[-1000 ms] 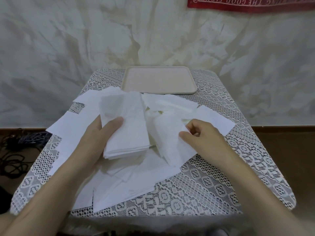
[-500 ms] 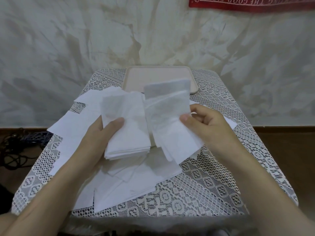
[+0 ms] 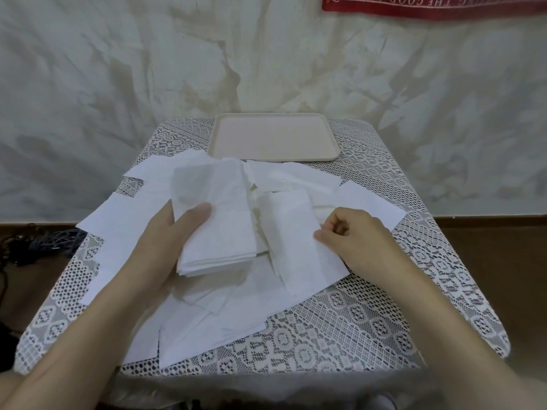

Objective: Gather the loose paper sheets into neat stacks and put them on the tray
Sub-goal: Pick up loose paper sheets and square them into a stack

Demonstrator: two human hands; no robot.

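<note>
Across the counter (image 3: 370,306), loose sheets (image 3: 207,329) lie scattered before the tray (image 3: 273,137) at its far edge. Your left hand (image 3: 165,241) grips the gathered stack (image 3: 219,220). Your right hand (image 3: 352,232) pinches one sheet (image 3: 293,232) by its edge (lift it flat, then square its corners on top). On the red banner (image 3: 429,5), the cropped lettering looks reversed: "THE GOOD".

The left hand (image 3: 165,241) hides its fingers behind the stack (image 3: 219,220) it holds. The right hand (image 3: 352,232) curls its fingertips out of my sight at the edge of a sheet (image 3: 296,232). The top edge cuts the red banner (image 3: 429,5); the floor cables (image 3: 35,241) at left are too dim.
</note>
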